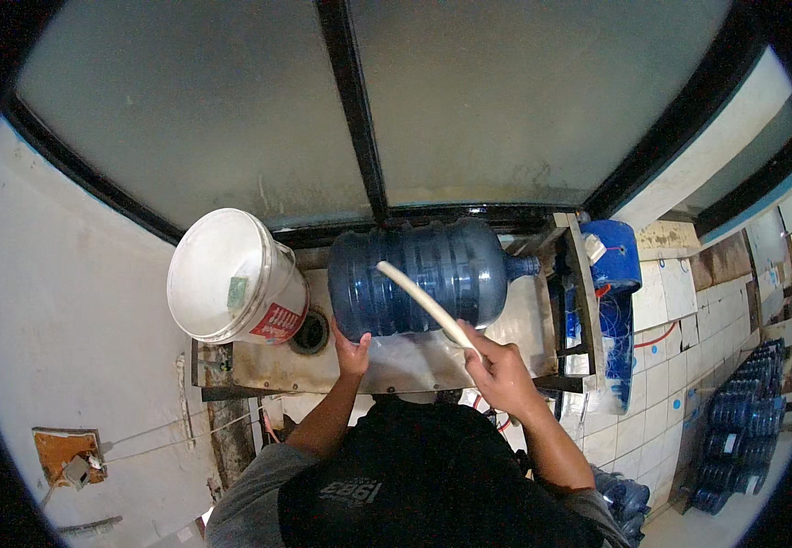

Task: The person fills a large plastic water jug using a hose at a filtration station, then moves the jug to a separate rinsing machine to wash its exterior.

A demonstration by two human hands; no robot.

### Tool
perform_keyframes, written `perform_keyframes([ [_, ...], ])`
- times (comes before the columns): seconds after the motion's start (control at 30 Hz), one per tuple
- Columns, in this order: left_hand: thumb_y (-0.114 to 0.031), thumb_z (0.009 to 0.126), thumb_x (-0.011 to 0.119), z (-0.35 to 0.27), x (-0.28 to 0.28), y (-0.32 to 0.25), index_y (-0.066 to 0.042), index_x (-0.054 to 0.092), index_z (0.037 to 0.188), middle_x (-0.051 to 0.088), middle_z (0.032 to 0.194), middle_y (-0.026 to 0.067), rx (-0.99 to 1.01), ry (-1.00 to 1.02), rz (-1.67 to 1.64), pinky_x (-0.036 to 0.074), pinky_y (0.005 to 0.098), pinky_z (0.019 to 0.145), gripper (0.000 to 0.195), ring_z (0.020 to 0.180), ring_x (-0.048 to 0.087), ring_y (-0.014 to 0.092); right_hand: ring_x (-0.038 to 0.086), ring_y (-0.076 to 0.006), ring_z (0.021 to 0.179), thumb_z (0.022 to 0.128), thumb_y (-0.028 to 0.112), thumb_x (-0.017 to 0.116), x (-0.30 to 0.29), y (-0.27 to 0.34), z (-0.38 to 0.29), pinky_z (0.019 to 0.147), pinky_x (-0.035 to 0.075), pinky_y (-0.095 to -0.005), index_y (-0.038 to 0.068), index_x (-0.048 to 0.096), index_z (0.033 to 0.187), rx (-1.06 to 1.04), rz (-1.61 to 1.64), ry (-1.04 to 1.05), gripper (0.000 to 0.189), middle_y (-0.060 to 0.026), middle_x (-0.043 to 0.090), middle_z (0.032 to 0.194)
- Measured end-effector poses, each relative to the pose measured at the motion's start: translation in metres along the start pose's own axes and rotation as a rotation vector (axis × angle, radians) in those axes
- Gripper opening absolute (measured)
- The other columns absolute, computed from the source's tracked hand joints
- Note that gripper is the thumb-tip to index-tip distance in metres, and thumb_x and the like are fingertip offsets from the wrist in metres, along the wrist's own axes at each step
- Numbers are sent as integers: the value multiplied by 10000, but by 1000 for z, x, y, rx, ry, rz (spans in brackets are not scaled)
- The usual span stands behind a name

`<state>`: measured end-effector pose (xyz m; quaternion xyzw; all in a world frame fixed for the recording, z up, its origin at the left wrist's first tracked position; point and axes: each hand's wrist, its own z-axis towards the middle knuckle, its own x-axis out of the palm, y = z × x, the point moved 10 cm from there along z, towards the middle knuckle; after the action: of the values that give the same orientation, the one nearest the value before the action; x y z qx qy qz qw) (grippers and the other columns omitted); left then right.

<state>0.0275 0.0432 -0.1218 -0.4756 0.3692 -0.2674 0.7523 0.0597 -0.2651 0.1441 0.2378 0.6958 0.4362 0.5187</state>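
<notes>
A large translucent blue water jug (416,281) lies on its side on a metal-topped stand (396,366), its neck (523,266) pointing right. My left hand (352,354) grips the near edge at the jug's base end, thumb upward and fingers partly hidden beneath it. In my right hand (502,368) is a cream-coloured, slightly curved rod (426,301), perhaps a hose or a brush handle. Its free end slants up and left in front of the jug's middle. Whether it touches the plastic, I cannot tell.
At left, a white bucket (214,274) tilts, with a green scouring pad (236,293) inside. Beside it is a round dark drain (311,332). Framed glass panels (539,103) rise behind the stand. A blue drum (611,253) stands right, with several stacked jugs (738,431) beyond.
</notes>
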Motion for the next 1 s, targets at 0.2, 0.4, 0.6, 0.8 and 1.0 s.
perform_keyframes([
  [0.2,-364,942,713,30,-21,-62,-2,407,1489,510,1466,219,144,-203,-268,278,494,1202,724,1448,393,382,521,-80,588,980,96,583,-76,-52,-42,571,478,-305,60,610,1433,137,27,-218,455,-119,625,670],
  [0.4,-111,811,708,96,122,-320,-37,611,1252,567,1398,202,663,134,145,327,553,1184,458,1403,446,443,509,-76,700,1009,82,563,-136,-89,-77,636,454,-257,43,618,1424,209,74,-382,421,-34,660,825],
  [0.6,-350,921,621,73,369,-260,-36,679,1272,670,1333,185,758,1001,1201,365,501,1183,474,1330,579,351,573,-76,916,1032,84,539,-165,-97,-98,832,483,-254,-24,583,1434,236,167,-380,419,-15,688,1044],
  [0.8,-310,773,765,52,471,-172,-127,769,1114,755,1163,118,654,1020,1194,531,419,975,388,1141,700,275,560,-70,721,981,49,587,-185,-81,-111,669,490,-267,59,619,1426,182,150,-379,446,-80,701,827],
  [1.0,-328,586,882,21,482,-184,-75,798,881,792,953,129,495,1283,888,620,422,756,398,879,770,300,468,-49,633,971,54,599,-202,-96,-121,580,427,-266,85,629,1425,193,141,-353,456,-18,565,670],
])
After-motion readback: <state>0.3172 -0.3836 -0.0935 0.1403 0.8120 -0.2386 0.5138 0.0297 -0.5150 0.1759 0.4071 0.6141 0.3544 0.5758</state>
